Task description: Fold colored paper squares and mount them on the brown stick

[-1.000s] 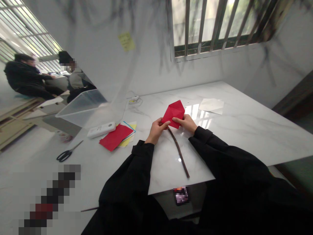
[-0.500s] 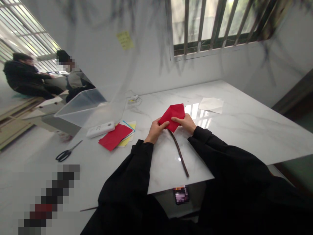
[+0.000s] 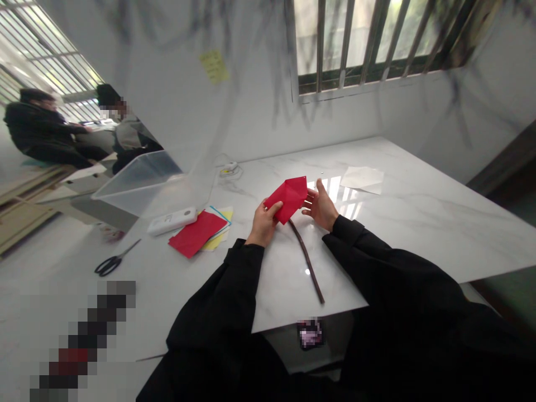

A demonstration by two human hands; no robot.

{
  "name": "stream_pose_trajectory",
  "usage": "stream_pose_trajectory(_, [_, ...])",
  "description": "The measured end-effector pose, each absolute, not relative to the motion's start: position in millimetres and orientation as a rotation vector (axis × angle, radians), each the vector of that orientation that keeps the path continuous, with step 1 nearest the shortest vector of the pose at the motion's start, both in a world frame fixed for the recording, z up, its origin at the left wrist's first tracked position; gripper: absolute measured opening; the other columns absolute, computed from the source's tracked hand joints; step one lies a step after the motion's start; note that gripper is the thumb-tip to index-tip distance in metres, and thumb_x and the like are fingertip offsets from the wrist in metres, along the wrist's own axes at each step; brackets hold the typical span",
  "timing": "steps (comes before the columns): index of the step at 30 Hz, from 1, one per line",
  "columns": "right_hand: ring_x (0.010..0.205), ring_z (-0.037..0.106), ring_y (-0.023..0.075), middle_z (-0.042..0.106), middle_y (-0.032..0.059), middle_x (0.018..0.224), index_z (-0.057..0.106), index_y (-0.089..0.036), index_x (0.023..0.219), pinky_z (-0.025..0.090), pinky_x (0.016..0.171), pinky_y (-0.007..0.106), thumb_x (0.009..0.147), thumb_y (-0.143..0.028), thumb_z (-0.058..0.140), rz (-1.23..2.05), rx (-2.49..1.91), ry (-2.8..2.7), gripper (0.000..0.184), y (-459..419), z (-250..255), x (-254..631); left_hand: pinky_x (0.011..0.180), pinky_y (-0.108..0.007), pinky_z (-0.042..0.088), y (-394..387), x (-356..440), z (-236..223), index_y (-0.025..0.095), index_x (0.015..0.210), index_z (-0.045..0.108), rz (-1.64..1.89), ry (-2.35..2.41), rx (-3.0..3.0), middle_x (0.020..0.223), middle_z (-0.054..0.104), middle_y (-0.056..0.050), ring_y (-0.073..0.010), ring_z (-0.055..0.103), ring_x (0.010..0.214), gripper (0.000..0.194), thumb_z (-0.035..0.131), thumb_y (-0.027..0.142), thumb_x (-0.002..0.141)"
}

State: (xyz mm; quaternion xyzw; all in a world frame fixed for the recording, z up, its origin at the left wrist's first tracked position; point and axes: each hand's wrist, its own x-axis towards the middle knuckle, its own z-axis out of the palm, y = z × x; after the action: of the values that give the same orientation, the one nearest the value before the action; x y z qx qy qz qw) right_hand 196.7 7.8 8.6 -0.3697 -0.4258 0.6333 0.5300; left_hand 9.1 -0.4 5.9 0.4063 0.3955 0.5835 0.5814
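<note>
"What lies nearest?"

"A thin, slightly bent dark brown stick (image 3: 307, 259) on the white marbled tabletop (image 3: 422, 223), its far end near the hands"

"And the hands?"

"The left hand (image 3: 262, 226) pinches a folded piece of bright red paper (image 3: 288, 196), thumb on top, above the table. The right hand (image 3: 321, 209) is open at the paper's right edge, thumb raised; I can't tell whether its fingertips touch"

"What's off to the left?"

"Black-handled scissors (image 3: 112, 264), then a flat red sheet (image 3: 196, 234) over yellow and white ones. A white oblong device (image 3: 172, 221) sits beside them, and a clear plastic tub (image 3: 148, 177) farther back"

"Beyond the hands?"

"A creased off-white sheet (image 3: 363, 180) to the right, then a yellow sticky note (image 3: 214, 66) on the wall and a barred window (image 3: 355, 42)"
</note>
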Motion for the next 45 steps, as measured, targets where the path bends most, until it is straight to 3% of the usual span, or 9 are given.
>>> stream_pose_trajectory(3, [0.077,0.066,0.0202,0.071,0.0058,0.087,0.067,-0.026,0.096,0.052,0.061,0.030,0.081,-0.097,0.039,1.575,-0.884,-0.989,0.078,13,8,202,0.089,-0.034,0.059,-1,8,9,0.018,0.116,0.064,1.316,0.864,0.946,0.114,0.077,-0.009,-0.0239,0.073,0.104,0.055,0.091,0.032,0.070])
stream_pose_trajectory(10, [0.077,0.061,0.0163,0.068,0.0009,0.083,0.065,-0.024,0.092,0.048,0.065,0.026,0.077,-0.070,0.077,1.699,-0.897,-0.885,0.049,9,3,197,0.090,-0.034,0.059,-4,11,7,0.018,0.121,0.060,1.260,0.850,0.984,0.117,0.075,-0.008,-0.0228,0.072,0.103,0.064,0.092,0.028,0.067])
stream_pose_trajectory(14, [0.072,0.058,0.0150,0.065,0.0000,0.078,0.066,-0.023,0.091,0.046,0.062,0.025,0.079,-0.069,0.077,1.712,-0.876,-0.860,0.048,5,10,199,0.091,-0.034,0.059,-2,10,6,0.018,0.122,0.059,1.309,0.865,0.957,0.113,0.074,-0.007,-0.0205,0.071,0.099,0.066,0.091,0.026,0.065])
stream_pose_trajectory(21, [0.077,0.061,0.0165,0.070,0.0024,0.089,0.070,-0.024,0.098,0.047,0.062,0.026,0.078,-0.073,0.076,1.728,-0.835,-1.003,0.054,3,11,201,0.087,-0.035,0.059,-4,10,10,0.021,0.128,0.055,1.282,0.899,0.941,0.111,0.073,-0.005,-0.0194,0.070,0.091,0.071,0.089,0.028,0.066])
stream_pose_trajectory(30, [0.082,0.065,0.0182,0.072,0.0038,0.096,0.072,-0.026,0.105,0.048,0.064,0.027,0.082,-0.076,0.070,1.757,-0.829,-0.979,0.055,4,9,202,0.093,-0.037,0.058,-3,10,7,0.020,0.127,0.056,1.288,0.887,0.981,0.112,0.073,-0.007,-0.0216,0.071,0.098,0.070,0.089,0.029,0.066])
stream_pose_trajectory(35, [0.080,0.065,0.0166,0.074,0.0031,0.095,0.074,-0.024,0.102,0.050,0.064,0.025,0.076,-0.062,0.083,1.748,-0.816,-1.025,0.047,3,9,202,0.089,-0.037,0.059,-1,11,5,0.020,0.125,0.058,1.287,0.886,0.975,0.108,0.075,-0.007,-0.0220,0.072,0.093,0.070,0.091,0.028,0.064])
stream_pose_trajectory(39, [0.085,0.070,0.0165,0.077,0.0037,0.100,0.075,-0.023,0.102,0.056,0.074,0.027,0.072,-0.048,0.090,1.723,-0.783,-1.098,0.042,3,7,201,0.089,-0.036,0.059,-2,12,4,0.020,0.123,0.060,1.306,0.908,1.000,0.109,0.075,-0.007,-0.0219,0.072,0.095,0.069,0.093,0.030,0.064])
stream_pose_trajectory(45, [0.094,0.075,0.0216,0.081,0.0072,0.106,0.079,-0.021,0.106,0.061,0.087,0.035,0.071,-0.045,0.093,1.660,-0.785,-1.164,0.044,4,-2,197,0.082,-0.033,0.059,-5,14,5,0.017,0.116,0.065,1.274,0.886,1.042,0.100,0.077,-0.007,-0.0202,0.072,0.085,0.061,0.094,0.032,0.065])
